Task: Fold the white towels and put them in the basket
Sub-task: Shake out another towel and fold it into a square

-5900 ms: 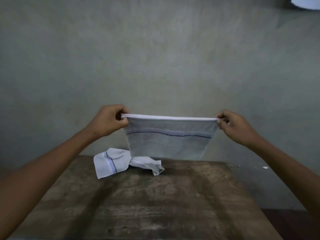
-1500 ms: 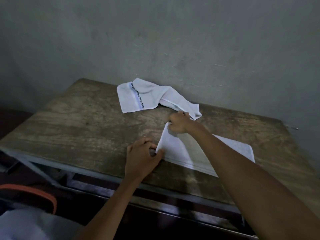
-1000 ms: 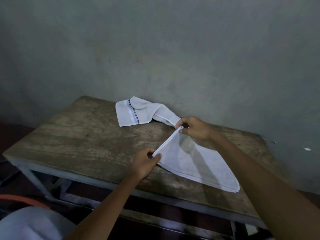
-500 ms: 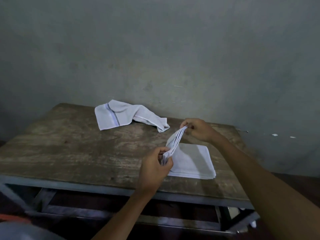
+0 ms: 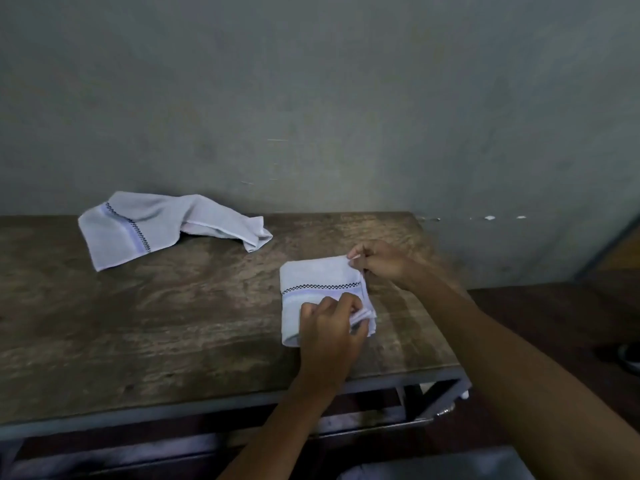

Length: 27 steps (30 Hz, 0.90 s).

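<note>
A: Where is the towel now?

B: The folded towel [image 5: 318, 285] lies on the table [image 5: 173, 323], near the right end. It is a small square with a dark dotted stripe across it. The left hand [image 5: 329, 336] has its fingers [image 5: 341, 304] curled, and they pinch the near right corner. The right hand [image 5: 381, 263] pinches the far right corner with its fingers [image 5: 363, 249] pressed together.

A: What could go wrong?

B: The layers at the near corner look a bit fanned out (I can see loose edges poking past the left hand). If the hands let go too fast, I think the layers could slide and the fold could pop open. The towel is also close to the table's edge, so a push to the right could send it off.

A: And the other towel?

B: The crumpled towel [image 5: 156, 226] sits at the back left, by the wall [image 5: 311, 98], well apart from the hands. It is not folded yet, so the job is not done.

A: Where is the basket?

B: I cannot see one at all. That makes the next carry a guess. The left palm hides part of the folded towel. A dark round thing [image 5: 631, 355] on the right edge is cut off, and I cannot tell what it is.
</note>
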{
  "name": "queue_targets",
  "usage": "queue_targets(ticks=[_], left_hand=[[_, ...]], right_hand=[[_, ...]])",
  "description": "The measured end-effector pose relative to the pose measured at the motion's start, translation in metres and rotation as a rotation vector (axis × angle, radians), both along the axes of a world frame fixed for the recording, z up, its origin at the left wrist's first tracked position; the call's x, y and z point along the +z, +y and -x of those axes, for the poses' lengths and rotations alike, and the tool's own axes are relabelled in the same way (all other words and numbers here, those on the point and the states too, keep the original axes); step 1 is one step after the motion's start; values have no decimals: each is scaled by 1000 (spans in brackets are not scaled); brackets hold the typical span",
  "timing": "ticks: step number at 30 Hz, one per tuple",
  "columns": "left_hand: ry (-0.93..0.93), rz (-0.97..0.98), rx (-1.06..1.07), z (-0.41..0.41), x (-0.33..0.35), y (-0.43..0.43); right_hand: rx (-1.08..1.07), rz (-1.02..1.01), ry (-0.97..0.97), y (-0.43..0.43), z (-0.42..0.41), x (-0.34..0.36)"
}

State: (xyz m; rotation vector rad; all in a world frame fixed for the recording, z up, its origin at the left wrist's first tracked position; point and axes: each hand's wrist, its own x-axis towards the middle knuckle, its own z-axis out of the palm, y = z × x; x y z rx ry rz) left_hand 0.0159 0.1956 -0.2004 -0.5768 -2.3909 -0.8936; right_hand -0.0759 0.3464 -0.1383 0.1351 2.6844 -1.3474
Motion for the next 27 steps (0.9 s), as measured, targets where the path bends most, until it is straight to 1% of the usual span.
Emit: queue_targets(ticks=[3,5,10,13,14,15,17,19,21,22,24,25,27], left_hand=[[-27,118,-15,2,-10,1],[-40,161,-29,3,-15,-6],[-40,65,-98,11,-10,-34],[-151,-17,-70,30,-1,-51],[-164,8,-42,42,0,-56],[-196,73,-21,56,1,-60],[-393,238,-45,83,6,-66],[-541,363,-150,101,8,-67],[-561,486,-208,105,8,-68],[-557,531,-202,104,8,-69],[-549,558,-137,96,8,-75],[-542,533,-100,89,7,-79],[-546,404,-45,68,6,-87]], right_hand=[[0,-45,18,5,7,-12],[2,-27,22,7,9,-21],[-62,-7,75,6,6,-39],[-138,19,156,0,-3,-37],[-170,-24,187,-2,-8,-37],[-205,-86,210,-4,-14,-40],[-216,-224,207,-11,-33,-42],[-112,-351,190,-18,-54,-47],[32,-510,123,-25,-69,-50],[88,-596,104,-26,-72,-50],[136,-698,105,-24,-68,-47],[140,-730,117,-23,-63,-45],[143,-799,169,-25,-54,-38]])
